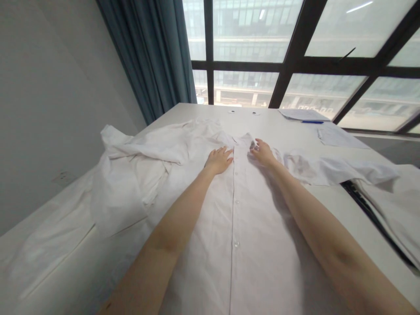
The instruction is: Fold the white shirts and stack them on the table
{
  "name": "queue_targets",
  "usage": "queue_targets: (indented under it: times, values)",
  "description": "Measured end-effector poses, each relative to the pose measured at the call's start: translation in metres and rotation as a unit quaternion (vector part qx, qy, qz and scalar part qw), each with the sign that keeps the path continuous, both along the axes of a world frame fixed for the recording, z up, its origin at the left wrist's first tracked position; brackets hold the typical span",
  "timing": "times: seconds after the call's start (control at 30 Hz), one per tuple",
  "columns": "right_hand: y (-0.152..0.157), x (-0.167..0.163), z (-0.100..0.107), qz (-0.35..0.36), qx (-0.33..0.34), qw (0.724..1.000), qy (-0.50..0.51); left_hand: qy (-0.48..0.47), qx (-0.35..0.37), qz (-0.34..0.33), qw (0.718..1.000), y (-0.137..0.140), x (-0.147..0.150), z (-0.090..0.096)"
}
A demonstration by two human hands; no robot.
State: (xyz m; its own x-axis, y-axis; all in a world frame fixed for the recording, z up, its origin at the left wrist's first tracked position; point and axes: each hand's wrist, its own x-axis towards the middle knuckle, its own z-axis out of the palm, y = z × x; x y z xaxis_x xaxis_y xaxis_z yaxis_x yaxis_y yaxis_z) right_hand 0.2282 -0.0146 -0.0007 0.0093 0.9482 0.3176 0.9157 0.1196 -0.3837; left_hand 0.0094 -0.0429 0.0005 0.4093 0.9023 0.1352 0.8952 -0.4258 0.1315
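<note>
A white button-up shirt [259, 245] lies spread on the white table, its front up and its collar at the far end. Down its middle runs a placket with several small buttons. My left hand [219, 160] rests flat on the shirt just left of the placket, below the collar, with its fingers stretched out. On the other side, my right hand [262, 151] is at the right of the collar, fingers curled and slightly apart, touching or just above the cloth. Whether it pinches any fabric I cannot make out. One sleeve reaches out to the right across the table.
More white garments [131, 183] lie heaped on the left. Papers [303, 115] and a blue pen [312, 122] sit at the back right of the table [272, 124]. A dark-edged item lies under white cloth [390, 201] at right. A blue curtain [151, 52] and windows stand behind.
</note>
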Motion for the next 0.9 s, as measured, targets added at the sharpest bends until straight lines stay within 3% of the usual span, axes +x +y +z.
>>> queue_targets:
  times: [0.17,0.37,0.7,0.9]
  values:
    - [0.017,-0.028,-0.003,-0.062,-0.022,0.996,0.065,-0.009,-0.001,0.006,1.0,0.001,-0.002,-0.001]
    - [0.018,-0.03,-0.001,-0.099,0.001,0.987,0.129,-0.03,0.011,0.006,0.999,0.003,-0.002,-0.005]
    - [0.016,-0.024,-0.011,-0.057,0.087,0.978,0.179,-0.089,-0.011,-0.002,0.996,0.001,-0.002,-0.001]
    - [0.021,-0.022,-0.009,-0.018,0.176,0.955,0.24,-0.223,-0.009,0.019,0.975,0.008,-0.003,-0.006]
